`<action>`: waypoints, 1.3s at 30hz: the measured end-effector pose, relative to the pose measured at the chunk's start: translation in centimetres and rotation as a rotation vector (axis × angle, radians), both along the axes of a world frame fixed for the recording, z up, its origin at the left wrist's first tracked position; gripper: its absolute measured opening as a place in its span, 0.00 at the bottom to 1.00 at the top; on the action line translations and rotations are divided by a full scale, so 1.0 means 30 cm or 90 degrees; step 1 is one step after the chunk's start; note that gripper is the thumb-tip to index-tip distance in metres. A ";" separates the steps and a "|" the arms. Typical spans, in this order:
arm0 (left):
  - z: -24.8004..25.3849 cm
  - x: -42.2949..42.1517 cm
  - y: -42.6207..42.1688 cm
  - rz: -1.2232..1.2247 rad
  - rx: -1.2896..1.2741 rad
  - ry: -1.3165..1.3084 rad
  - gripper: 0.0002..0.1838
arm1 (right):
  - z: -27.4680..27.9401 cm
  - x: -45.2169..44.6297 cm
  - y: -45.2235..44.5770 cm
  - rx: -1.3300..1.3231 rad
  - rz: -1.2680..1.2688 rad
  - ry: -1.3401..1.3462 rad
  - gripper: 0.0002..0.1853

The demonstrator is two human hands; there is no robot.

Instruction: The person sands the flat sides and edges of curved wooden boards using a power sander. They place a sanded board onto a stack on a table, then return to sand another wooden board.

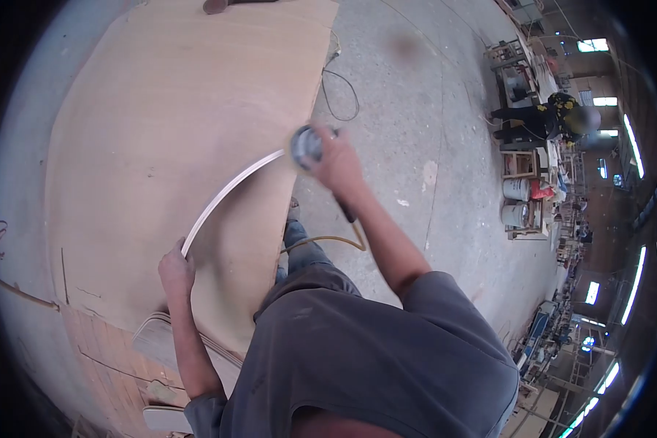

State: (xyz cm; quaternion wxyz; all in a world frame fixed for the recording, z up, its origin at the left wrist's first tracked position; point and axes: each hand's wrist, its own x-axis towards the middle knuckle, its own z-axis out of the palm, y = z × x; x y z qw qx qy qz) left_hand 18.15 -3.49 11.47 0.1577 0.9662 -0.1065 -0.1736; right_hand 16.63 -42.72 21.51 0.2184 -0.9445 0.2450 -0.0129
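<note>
My left hand (177, 274) is closed around the near end of a curved, pale wooden piece (230, 191), whose narrow edge faces up as it arcs over the big board. In my right hand (336, 164) is a round orbital sander (306, 148), slightly blurred. The sander is at the far end of the curved edge; whether it touches cannot be made out. A yellow hose (328, 238) runs from below my right wrist back towards my legs.
A large plywood board (124, 146) forms the work surface. Rounded panels (157, 336) are stacked by my left forearm. A dark object (215, 6) lies at the far edge. A loose cable (358, 109) lies on the concrete floor. Across the room, a person (547, 120) stands near benches and buckets (516, 190).
</note>
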 end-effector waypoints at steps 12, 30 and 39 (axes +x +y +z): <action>-0.022 0.112 0.057 -0.063 -0.038 -0.017 0.16 | -0.210 0.041 0.450 0.087 0.370 -0.261 0.37; -0.036 -0.212 -0.065 0.059 0.020 -0.041 0.29 | 0.122 0.010 0.424 0.076 0.512 0.207 0.36; -0.070 -0.247 -0.076 0.081 0.012 -0.054 0.33 | 0.075 -0.134 -0.146 0.059 0.147 0.144 0.41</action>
